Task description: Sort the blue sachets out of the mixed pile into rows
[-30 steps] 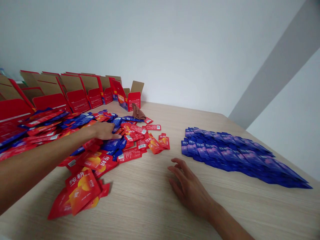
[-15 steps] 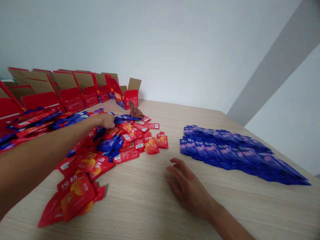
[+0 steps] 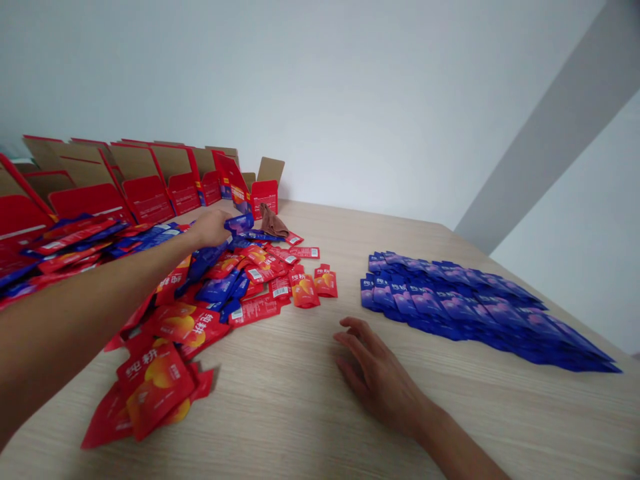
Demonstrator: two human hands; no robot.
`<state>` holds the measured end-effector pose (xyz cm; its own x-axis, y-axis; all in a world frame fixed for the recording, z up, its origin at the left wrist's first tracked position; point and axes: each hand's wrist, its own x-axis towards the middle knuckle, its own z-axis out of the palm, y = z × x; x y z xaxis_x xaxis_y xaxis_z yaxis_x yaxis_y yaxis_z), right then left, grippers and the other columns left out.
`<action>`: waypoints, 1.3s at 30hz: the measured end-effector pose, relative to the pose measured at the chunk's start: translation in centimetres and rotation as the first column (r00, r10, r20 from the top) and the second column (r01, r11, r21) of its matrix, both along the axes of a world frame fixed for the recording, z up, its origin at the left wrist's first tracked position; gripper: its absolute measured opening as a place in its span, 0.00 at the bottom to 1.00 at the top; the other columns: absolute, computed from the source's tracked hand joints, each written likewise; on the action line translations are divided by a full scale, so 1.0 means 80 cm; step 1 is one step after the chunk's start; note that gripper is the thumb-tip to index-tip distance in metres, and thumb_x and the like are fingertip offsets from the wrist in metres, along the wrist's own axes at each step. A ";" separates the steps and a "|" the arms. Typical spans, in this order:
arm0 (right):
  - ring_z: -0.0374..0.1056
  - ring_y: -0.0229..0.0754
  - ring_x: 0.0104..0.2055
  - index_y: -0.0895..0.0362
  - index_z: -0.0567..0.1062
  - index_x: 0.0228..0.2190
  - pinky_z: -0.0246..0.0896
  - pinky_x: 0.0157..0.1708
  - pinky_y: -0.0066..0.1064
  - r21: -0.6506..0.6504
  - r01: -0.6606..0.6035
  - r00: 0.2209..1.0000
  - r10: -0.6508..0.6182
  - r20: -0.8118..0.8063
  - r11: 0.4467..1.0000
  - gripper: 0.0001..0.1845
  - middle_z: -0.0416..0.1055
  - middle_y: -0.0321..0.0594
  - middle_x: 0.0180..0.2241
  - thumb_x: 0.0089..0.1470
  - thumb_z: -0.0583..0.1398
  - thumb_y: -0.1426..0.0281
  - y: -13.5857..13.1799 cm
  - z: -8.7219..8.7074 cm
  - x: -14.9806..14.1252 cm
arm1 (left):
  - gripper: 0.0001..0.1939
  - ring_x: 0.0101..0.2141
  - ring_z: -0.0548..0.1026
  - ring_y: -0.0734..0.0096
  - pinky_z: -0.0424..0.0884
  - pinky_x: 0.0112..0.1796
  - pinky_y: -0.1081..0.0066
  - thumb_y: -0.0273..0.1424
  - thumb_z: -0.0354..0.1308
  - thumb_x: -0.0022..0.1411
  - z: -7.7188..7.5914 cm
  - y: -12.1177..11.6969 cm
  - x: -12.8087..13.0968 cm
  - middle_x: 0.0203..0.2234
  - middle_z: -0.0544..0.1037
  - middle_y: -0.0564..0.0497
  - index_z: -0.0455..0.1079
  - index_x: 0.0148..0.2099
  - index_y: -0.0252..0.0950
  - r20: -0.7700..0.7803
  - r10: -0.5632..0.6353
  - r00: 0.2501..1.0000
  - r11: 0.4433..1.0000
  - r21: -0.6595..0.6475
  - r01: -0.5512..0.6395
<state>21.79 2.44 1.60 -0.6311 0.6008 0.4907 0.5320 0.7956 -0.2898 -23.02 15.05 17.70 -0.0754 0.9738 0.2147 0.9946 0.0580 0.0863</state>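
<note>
My left hand (image 3: pixel 214 228) is closed on a blue sachet (image 3: pixel 240 223), held just above the far side of a mixed pile of red and blue sachets. Its fingertips are partly hidden behind the hand. Red sachets (image 3: pixel 155 383) with an orange fruit picture spread toward the near left, and a pair of red sachets (image 3: pixel 314 285) lies at the pile's right edge. My right hand (image 3: pixel 373 370) rests over the bare wood, fingers apart and slightly curled, holding nothing. To its right, blue sachets (image 3: pixel 440 300) lie overlapped in two long rows.
Open red cardboard boxes (image 3: pixel 150 197) stand in a line along the wall at the back left. One more open box (image 3: pixel 264 193) is at the line's right end, with a crumpled brown cloth (image 3: pixel 273 223) before it. The wooden table (image 3: pixel 280 407) meets a pale wall.
My left hand has risen out of the pile and slightly to the right, lifting a blue sachet. My right hand and the blue rows stay where they were.
</note>
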 end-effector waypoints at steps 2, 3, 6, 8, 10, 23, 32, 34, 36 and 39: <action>0.80 0.53 0.58 0.55 0.75 0.57 0.81 0.58 0.48 -0.014 0.003 1.000 -0.003 -0.002 1.000 0.17 0.71 0.58 0.64 0.69 0.61 0.74 0.000 -0.001 0.001 | 0.14 0.55 0.82 0.48 0.79 0.57 0.48 0.35 0.68 0.74 0.008 -0.006 0.004 0.54 0.84 0.44 0.80 0.56 0.33 0.027 0.006 1.000 0.998 0.066 -0.007; 0.79 0.53 0.58 0.54 0.75 0.57 0.80 0.59 0.48 -0.021 0.005 1.000 -0.005 -0.005 1.000 0.16 0.71 0.57 0.64 0.69 0.61 0.73 0.000 -0.001 0.001 | 0.14 0.52 0.84 0.50 0.80 0.55 0.49 0.34 0.68 0.73 0.013 -0.009 0.007 0.52 0.85 0.44 0.80 0.57 0.33 0.039 0.010 0.999 0.995 0.094 -0.014; 0.78 0.54 0.61 0.54 0.75 0.59 0.78 0.61 0.49 -0.061 0.007 1.000 -0.008 -0.025 0.998 0.18 0.71 0.57 0.65 0.70 0.61 0.72 0.000 0.000 0.001 | 0.15 0.44 0.85 0.55 0.82 0.47 0.59 0.31 0.61 0.76 0.028 -0.027 0.027 0.44 0.87 0.48 0.79 0.59 0.29 0.080 -0.061 0.995 0.980 0.192 0.044; 0.77 0.53 0.61 0.55 0.72 0.61 0.77 0.61 0.49 -0.132 0.002 0.996 -0.014 -0.091 0.991 0.21 0.73 0.57 0.63 0.70 0.62 0.69 0.001 0.003 0.001 | 0.19 0.43 0.84 0.56 0.81 0.47 0.63 0.31 0.53 0.80 0.034 -0.044 0.051 0.43 0.87 0.52 0.77 0.61 0.25 0.076 -0.206 0.976 0.939 0.295 0.175; 0.79 0.50 0.54 0.55 0.70 0.62 0.78 0.57 0.45 -0.268 0.016 0.976 -0.074 -0.206 0.963 0.22 0.78 0.54 0.55 0.71 0.62 0.63 0.004 0.007 -0.001 | 0.21 0.42 0.84 0.57 0.81 0.49 0.60 0.31 0.51 0.80 0.028 -0.067 0.084 0.42 0.87 0.50 0.76 0.62 0.23 0.020 -0.363 0.931 0.849 0.418 0.322; 0.71 0.42 0.32 0.55 0.78 0.35 0.65 0.34 0.33 -0.555 0.082 0.905 -0.295 -0.305 0.828 0.28 0.76 0.39 0.30 0.70 0.59 0.43 0.008 0.033 0.004 | 0.17 0.49 0.87 0.56 0.84 0.48 0.60 0.24 0.47 0.82 -0.162 -0.188 0.239 0.52 0.88 0.42 0.77 0.58 0.30 -0.340 -0.918 0.203 0.087 0.327 0.941; 0.77 0.54 0.45 0.52 0.76 0.46 0.73 0.44 0.43 -0.450 0.252 0.965 -0.186 0.187 0.857 0.34 0.80 0.44 0.45 0.43 0.81 0.54 -0.076 0.070 0.006 | 0.32 0.48 0.86 0.49 0.80 0.45 0.55 0.55 0.59 0.77 -0.154 -0.174 0.231 0.52 0.87 0.34 0.74 0.59 0.28 -0.095 -0.984 0.147 0.103 0.363 0.926; 0.78 0.57 0.47 0.51 0.78 0.47 0.75 0.46 0.44 -0.424 0.242 0.959 -0.148 0.243 0.873 0.36 0.81 0.44 0.47 0.38 0.83 0.61 -0.099 0.064 0.005 | 0.30 0.47 0.86 0.48 0.80 0.45 0.53 0.54 0.57 0.78 -0.148 -0.172 0.229 0.52 0.87 0.34 0.74 0.58 0.29 -0.066 -0.984 0.163 0.124 0.393 0.911; 0.79 0.54 0.46 0.50 0.77 0.48 0.75 0.45 0.42 -0.400 0.235 0.961 -0.152 0.229 0.886 0.24 0.81 0.43 0.46 0.50 0.75 0.70 -0.111 0.056 0.006 | 0.23 0.46 0.86 0.49 0.80 0.44 0.53 0.47 0.54 0.82 -0.140 -0.171 0.228 0.50 0.87 0.36 0.75 0.55 0.30 -0.068 -0.979 0.190 0.141 0.437 0.888; 0.77 0.43 0.34 0.51 0.75 0.46 0.68 0.33 0.32 -0.491 0.252 0.968 -0.223 0.117 0.834 0.14 0.79 0.37 0.36 0.61 0.58 0.77 -0.113 0.051 0.014 | 0.12 0.46 0.86 0.54 0.80 0.46 0.56 0.33 0.54 0.82 -0.130 -0.173 0.226 0.49 0.88 0.38 0.75 0.54 0.31 -0.071 -0.966 0.247 0.180 0.500 0.847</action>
<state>22.93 -6.62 5.68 -0.4541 0.8892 0.0549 0.7117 0.3991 -0.5781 -4.96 1.22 7.33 0.7049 0.2087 0.6779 0.2546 -0.9665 0.0328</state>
